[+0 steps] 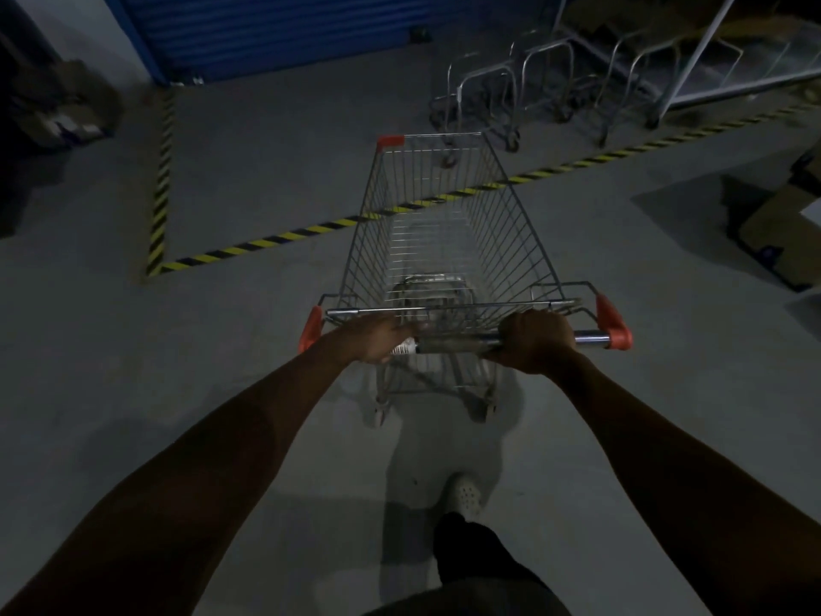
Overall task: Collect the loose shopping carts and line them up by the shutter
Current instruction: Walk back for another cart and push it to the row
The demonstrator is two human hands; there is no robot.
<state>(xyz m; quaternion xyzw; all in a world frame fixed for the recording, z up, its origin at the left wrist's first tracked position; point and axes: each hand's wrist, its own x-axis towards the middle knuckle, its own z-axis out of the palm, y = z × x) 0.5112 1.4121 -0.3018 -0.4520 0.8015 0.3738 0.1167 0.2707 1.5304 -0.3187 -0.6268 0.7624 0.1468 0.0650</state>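
Note:
A wire shopping cart (444, 224) with red corner caps stands right in front of me on the grey floor. My left hand (377, 337) grips the left part of its handle bar (453, 344). My right hand (535, 340) grips the same bar further right. The cart's basket holds nothing and points toward the blue shutter (275, 33) at the back. Its nose lies over a yellow-black floor stripe (266, 242).
Several metal trolley frames (533, 82) stand at the back right beside a tilted metal rack (733, 60). Cardboard boxes (782, 233) lie at the right, more clutter (57, 108) at the left wall. My white shoe (464, 497) shows below the cart.

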